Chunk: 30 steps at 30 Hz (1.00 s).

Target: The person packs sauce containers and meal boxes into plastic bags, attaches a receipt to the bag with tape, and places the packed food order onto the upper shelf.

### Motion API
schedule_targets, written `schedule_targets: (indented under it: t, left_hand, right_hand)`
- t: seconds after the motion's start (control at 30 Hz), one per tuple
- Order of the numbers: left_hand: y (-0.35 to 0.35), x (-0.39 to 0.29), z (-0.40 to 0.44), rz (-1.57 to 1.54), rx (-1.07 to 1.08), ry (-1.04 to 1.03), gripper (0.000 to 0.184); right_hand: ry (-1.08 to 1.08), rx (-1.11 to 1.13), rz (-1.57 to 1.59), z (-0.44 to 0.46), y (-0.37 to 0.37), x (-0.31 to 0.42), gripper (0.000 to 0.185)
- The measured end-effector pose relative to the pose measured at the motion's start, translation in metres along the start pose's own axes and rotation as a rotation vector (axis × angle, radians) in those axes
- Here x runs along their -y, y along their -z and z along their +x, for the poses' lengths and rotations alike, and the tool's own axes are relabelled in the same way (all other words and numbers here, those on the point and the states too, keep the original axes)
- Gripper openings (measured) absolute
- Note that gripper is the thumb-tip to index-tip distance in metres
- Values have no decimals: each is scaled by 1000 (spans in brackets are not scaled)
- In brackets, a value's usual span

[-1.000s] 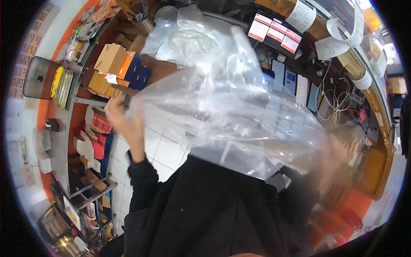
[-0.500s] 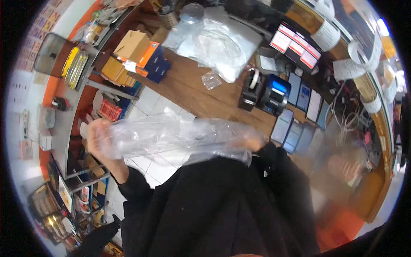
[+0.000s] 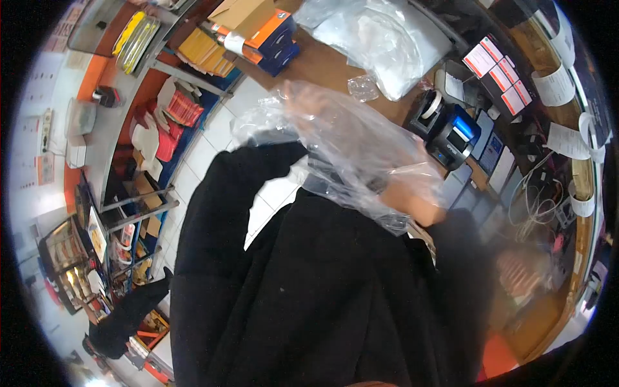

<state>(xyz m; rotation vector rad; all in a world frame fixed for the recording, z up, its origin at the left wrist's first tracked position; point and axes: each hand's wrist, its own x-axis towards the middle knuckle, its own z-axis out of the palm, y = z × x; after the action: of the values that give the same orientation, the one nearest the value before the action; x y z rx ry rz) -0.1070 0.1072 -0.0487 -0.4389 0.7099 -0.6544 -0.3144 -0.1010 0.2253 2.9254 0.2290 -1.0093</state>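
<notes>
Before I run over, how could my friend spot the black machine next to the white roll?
Start at the wooden table, then find the lit screen at the upper right. Below and left of it sits a black holder with a white roll. Your black machine is just right of that holder, and its bright blue patch sets it apart.

Bag point(image 3: 351, 151) before torso point(image 3: 322, 290); printer point(image 3: 452, 143) to right, on desk point(image 3: 316, 59).

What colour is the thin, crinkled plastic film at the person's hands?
The thin, crinkled plastic film is clear and colourless, best seen in the head view.
</notes>
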Motion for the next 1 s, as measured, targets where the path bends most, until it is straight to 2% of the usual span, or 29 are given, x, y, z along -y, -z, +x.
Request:
schedule_targets:
  t: [0.03,0.07,0.13,0.17,0.2,0.27,0.3,0.33,0.37,0.43,0.5,0.57,0.6,0.63,0.67,0.7,0.73,0.77,0.8,0.83,0.87,0.9,0.93,1.0]
  left_hand:
    - [-10,-10,3,554,173,-180,58]
    - [-21,-19,7,1065,248,-454,60]
    - [-70,36,-45,1480,407,-407,65]
    - [-86,50,-54,1740,389,-353,65]
    - [-101,62,-59,2047,379,-286,64]
    - [-117,81,-55,2673,449,-92,64]
    - [-118,88,-49,2863,534,14,64]
    - [-118,92,-44,3001,624,124,64]
    - [-117,96,-38,3083,720,221,64]
    - [-120,103,-23,3145,894,348,64]
    - [-123,112,-3,3116,976,352,64]
    - [-124,126,17,3007,858,196,69]
    - [-123,134,28,2931,782,97,75]
    - [-127,141,41,2777,617,-91,87]
    - [-130,145,46,2793,565,5,84]
    - [-132,151,48,2804,512,94,81]
    - [-137,158,45,2746,369,291,79]
    - [-141,154,42,2489,386,633,68]
    - [-137,153,37,2472,556,578,60]
    - [-134,152,32,2448,723,515,52]
    - [-125,155,26,2605,1053,25,47]
    - [-129,144,18,2593,1204,666,45]
    - [-128,143,16,2496,1115,674,43]
    - [-158,157,15,2524,1128,715,34]
  right_hand:
    - [70,-347,161,0,-30,-21,27]
    - [48,-341,174,2,-53,-41,27]
    - [0,-401,103,1,-52,-53,25]
    - [-23,-418,81,2,-49,-55,25]
    - [-137,-397,19,4,-44,-51,35]
    - [-350,-359,-107,17,-28,-38,81]
    - [-381,-82,30,39,-11,-30,104]
    - [-249,-419,-24,36,3,-29,112]
    - [-269,-306,47,49,20,-19,103]
    - [-230,-373,21,89,1,-19,81]
    - [-131,-572,86,119,-18,-18,47]
    - [-116,-484,204,151,-68,-21,40]
    - [-108,-459,90,157,-67,-19,46]
    - [-97,-437,-23,162,-66,-18,53]
    - [-11,178,244,158,9,-19,46]
    - [131,248,338,148,56,-26,34]
    - [381,-28,579,140,77,-36,23]
    - [545,-196,865,136,131,-45,21]
    - [468,-219,1058,137,167,-57,20]
    - [268,-335,1043,148,191,-71,20]
    - [52,-539,882,172,202,-81,20]
    - [-154,-919,607,240,207,-110,36]
    - [-281,-967,523,283,201,-123,48]
    - [-632,-1033,119,349,186,-135,49]
